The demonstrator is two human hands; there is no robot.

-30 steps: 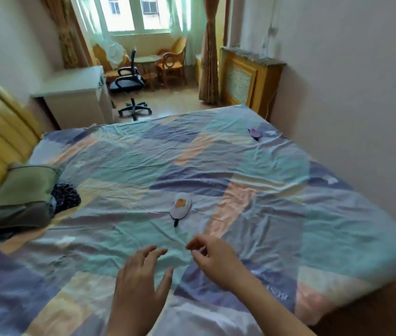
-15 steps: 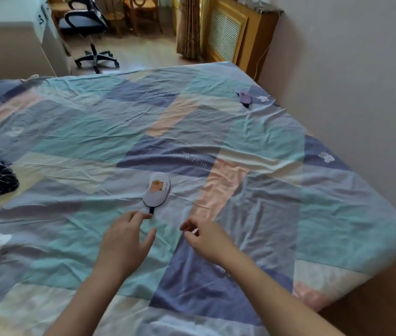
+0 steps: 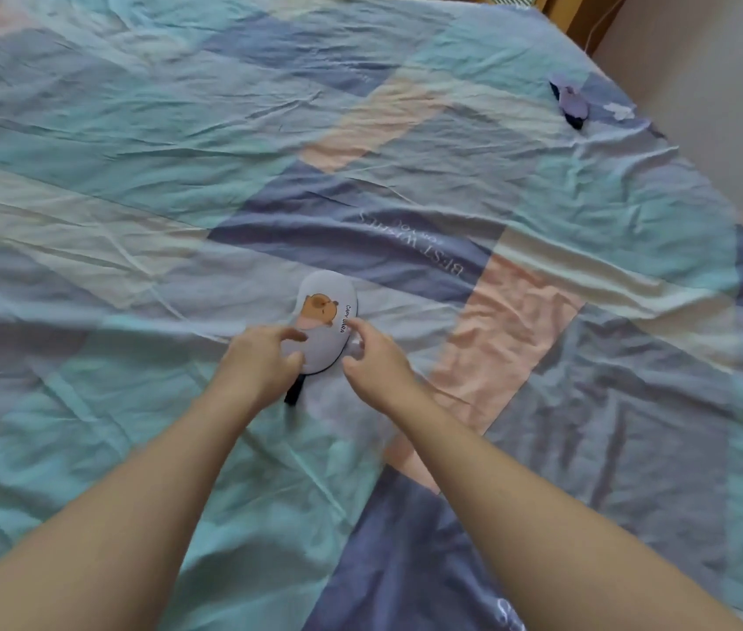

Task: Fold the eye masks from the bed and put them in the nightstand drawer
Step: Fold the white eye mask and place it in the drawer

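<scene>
A pale lilac eye mask (image 3: 326, 307) with an orange capybara print and a black strap lies in the middle of the bed. My left hand (image 3: 260, 364) rests on its near left edge, thumb and fingers pinching the fabric. On the mask's right edge, the fingers of my right hand (image 3: 372, 357) touch it and curl around it. A second, purple eye mask (image 3: 569, 100) with a dark strap lies far off near the bed's far right corner. No nightstand or drawer is in view.
The bed is covered by a wrinkled patchwork sheet (image 3: 133, 175) in teal, blue, peach and cream. A pale wall (image 3: 724, 107) runs along the bed's right side.
Both hands have reached forward from the near sheet onto the capybara mask and now touch its two sides. The view has tilted down and closer to the bed.
</scene>
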